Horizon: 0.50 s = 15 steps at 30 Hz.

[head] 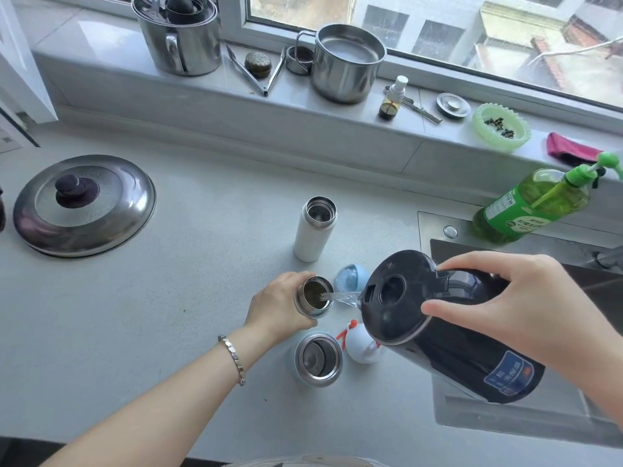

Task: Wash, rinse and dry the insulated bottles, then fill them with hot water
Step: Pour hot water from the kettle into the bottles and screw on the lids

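Three open insulated bottles stand on the grey counter. My left hand grips the middle bottle around its neck. My right hand holds a black kettle tilted left, thumb on its lid, and a stream of water runs from its spout into that bottle. A white bottle stands behind it, uncapped. A third steel-rimmed bottle stands in front, nearest me. A light blue cap and a white cap with a red strap lie between the bottles and the kettle.
A sink lies at the right, under the kettle, with a green soap bottle behind it. A steel pot lid rests at the left. Two steel pots, tongs and small items line the windowsill.
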Available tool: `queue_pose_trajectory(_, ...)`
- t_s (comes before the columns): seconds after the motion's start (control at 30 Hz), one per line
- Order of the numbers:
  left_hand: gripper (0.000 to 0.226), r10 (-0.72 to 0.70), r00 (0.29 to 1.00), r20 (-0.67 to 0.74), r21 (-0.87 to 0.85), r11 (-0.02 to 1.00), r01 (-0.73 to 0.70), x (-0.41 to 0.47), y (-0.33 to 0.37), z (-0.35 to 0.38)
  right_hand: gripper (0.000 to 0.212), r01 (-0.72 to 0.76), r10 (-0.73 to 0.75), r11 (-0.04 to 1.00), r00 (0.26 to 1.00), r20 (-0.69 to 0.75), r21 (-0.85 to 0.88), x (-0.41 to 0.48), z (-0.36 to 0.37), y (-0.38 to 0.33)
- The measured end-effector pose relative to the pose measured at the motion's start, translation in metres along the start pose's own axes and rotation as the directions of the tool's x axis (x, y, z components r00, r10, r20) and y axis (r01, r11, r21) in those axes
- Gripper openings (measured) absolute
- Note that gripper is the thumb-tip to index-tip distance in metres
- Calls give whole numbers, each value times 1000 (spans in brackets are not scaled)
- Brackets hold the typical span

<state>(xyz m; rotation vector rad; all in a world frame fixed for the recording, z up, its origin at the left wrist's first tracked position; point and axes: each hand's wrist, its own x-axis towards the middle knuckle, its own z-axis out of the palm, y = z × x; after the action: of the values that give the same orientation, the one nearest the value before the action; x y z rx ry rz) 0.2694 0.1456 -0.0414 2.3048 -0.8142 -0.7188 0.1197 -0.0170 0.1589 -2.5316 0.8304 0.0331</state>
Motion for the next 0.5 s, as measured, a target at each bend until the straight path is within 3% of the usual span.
queue_pose_trajectory(0.5, 72, 9, 1000, 11, 9, 1000, -9, 0, -2, 2, 31, 26, -26, 1000, 1000, -15, -5, 3, 1, 2)
